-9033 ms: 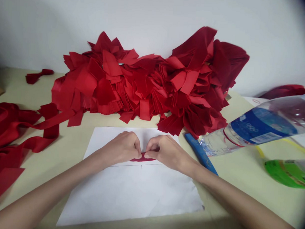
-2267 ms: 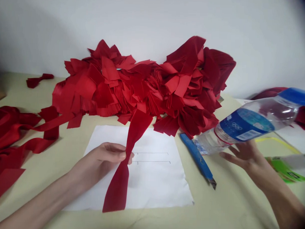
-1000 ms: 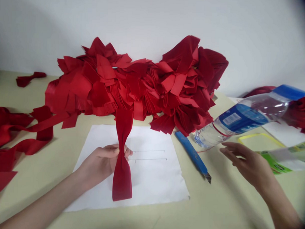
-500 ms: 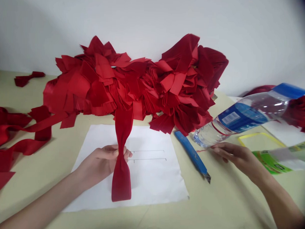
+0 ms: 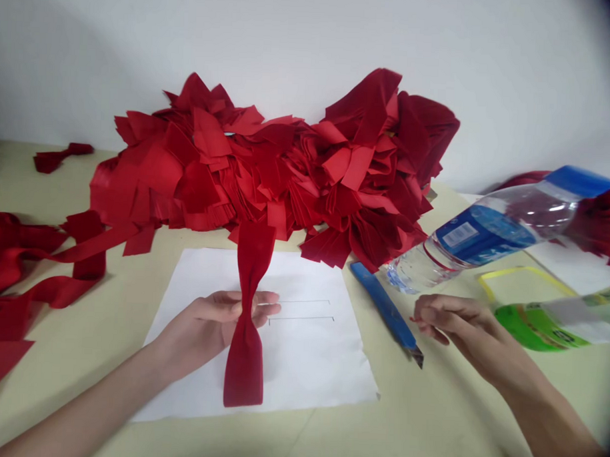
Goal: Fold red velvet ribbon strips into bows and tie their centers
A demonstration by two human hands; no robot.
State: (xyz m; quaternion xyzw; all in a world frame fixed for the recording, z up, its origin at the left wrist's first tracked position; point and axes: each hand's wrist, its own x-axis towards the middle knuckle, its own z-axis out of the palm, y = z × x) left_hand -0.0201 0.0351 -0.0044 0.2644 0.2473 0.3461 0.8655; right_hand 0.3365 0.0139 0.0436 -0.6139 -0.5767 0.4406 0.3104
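My left hand (image 5: 214, 322) pinches a red velvet ribbon bow (image 5: 245, 370) at its gathered middle, between thumb and fingers. The bow stands lengthwise above a white paper sheet (image 5: 320, 369) marked with two thin lines. To the right, my right hand (image 5: 456, 324) is closed, its thumb and fingertips pressed together on a thin red thread (image 5: 414, 319); most of the thread cannot be made out. Between the hands lies a blue utility knife (image 5: 382, 308), its blade tip pointing toward me.
A large heap of cut red ribbon pieces (image 5: 267, 167) fills the back against the wall. Loose red ribbon (image 5: 88, 267) curls at left, near a small bow (image 5: 62, 157). At right are a clear water bottle (image 5: 485, 228), a green-labelled bottle (image 5: 542, 327) and a yellow frame-like edge (image 5: 523, 271).
My right hand has come slightly down and away from the water bottle's base. My left hand has shifted a little right with the bow, which now leans slightly. The green-labelled bottle has moved slightly.
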